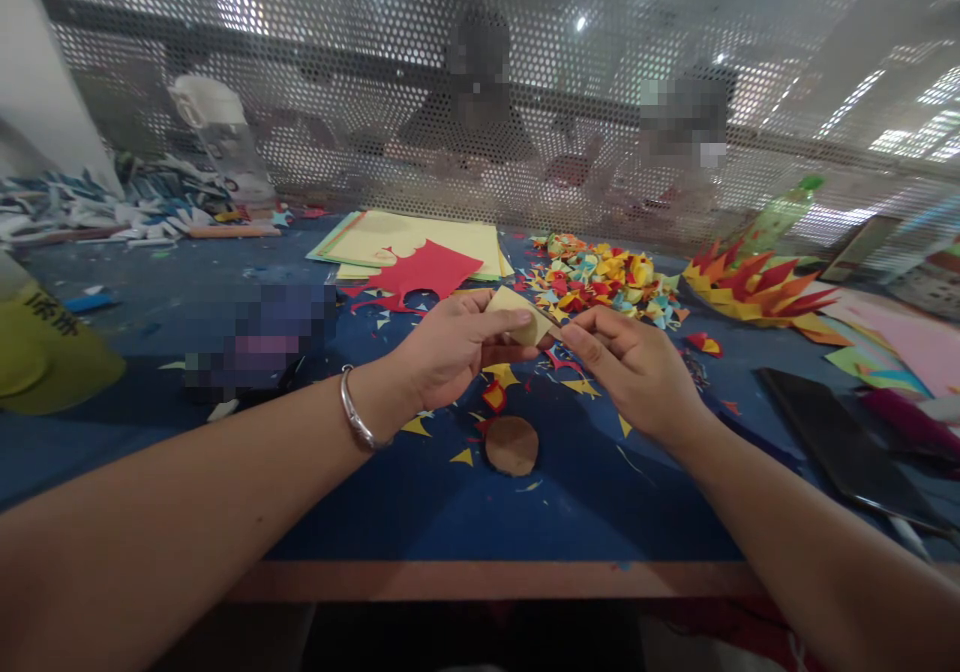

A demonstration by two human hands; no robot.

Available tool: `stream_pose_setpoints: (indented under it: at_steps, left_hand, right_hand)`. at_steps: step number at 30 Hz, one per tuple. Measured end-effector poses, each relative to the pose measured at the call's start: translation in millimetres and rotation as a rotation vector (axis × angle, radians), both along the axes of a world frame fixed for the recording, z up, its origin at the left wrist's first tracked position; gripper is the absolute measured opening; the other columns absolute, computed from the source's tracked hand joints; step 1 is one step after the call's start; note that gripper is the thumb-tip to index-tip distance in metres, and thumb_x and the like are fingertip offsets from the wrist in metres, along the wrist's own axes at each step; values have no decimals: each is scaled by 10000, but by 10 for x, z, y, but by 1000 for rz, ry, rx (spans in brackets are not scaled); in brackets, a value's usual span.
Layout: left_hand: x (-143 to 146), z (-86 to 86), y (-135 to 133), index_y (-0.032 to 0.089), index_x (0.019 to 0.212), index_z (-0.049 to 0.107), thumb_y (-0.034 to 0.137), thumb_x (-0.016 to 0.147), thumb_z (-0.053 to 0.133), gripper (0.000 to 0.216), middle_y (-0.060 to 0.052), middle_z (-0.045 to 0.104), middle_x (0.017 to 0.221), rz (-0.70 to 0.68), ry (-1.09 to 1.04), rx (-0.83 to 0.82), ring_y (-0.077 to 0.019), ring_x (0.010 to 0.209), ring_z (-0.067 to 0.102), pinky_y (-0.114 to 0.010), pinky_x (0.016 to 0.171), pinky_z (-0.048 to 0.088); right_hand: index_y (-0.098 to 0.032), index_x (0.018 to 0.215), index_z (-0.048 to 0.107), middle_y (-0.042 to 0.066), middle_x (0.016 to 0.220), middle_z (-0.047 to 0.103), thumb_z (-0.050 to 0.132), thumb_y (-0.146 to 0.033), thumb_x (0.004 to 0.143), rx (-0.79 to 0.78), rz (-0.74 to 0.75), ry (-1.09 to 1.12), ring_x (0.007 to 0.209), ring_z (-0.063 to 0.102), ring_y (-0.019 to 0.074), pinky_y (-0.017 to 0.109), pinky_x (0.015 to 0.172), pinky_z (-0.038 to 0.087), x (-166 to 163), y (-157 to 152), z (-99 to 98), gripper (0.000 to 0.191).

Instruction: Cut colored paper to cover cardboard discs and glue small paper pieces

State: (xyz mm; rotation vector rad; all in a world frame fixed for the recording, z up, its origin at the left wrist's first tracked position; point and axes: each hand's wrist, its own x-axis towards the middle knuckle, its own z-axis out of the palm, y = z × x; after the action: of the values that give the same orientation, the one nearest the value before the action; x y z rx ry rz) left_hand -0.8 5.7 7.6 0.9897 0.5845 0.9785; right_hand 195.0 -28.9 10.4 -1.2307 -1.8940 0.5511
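A small folded piece of pale yellow paper (pixel 519 314) is held above the blue table (pixel 315 492) between both hands. My left hand (pixel 448 352), with a silver bracelet on its wrist, pinches the paper's left side with thumb and fingers. My right hand (pixel 628 367) pinches the paper's right corner. Below the hands lie a brown cardboard disc (pixel 511 444) and several small yellow and red paper triangles.
A cut red sheet (pixel 420 274) lies on yellow sheets (pixel 409 240) behind the hands. A heap of coloured paper scraps (pixel 600 282) and a red-and-yellow spiked paper piece (pixel 757 290) sit at the right. A dark phone (pixel 840 447) lies near right. People sit behind a perforated screen.
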Motion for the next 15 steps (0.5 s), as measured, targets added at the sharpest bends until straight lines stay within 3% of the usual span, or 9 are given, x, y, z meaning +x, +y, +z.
stream_pose_setpoints:
  at_steps: [15]
  left_hand:
    - [-14, 2, 0, 96, 860, 660, 77, 879, 639, 34, -45, 686, 825, -2, 46, -12, -108, 718, 680, -207, 658, 587]
  right_hand:
    - [-175, 824, 630, -58, 591, 444, 565, -415, 973, 9, 7, -19, 487, 318, 70, 249, 449, 249, 16, -8, -13, 289]
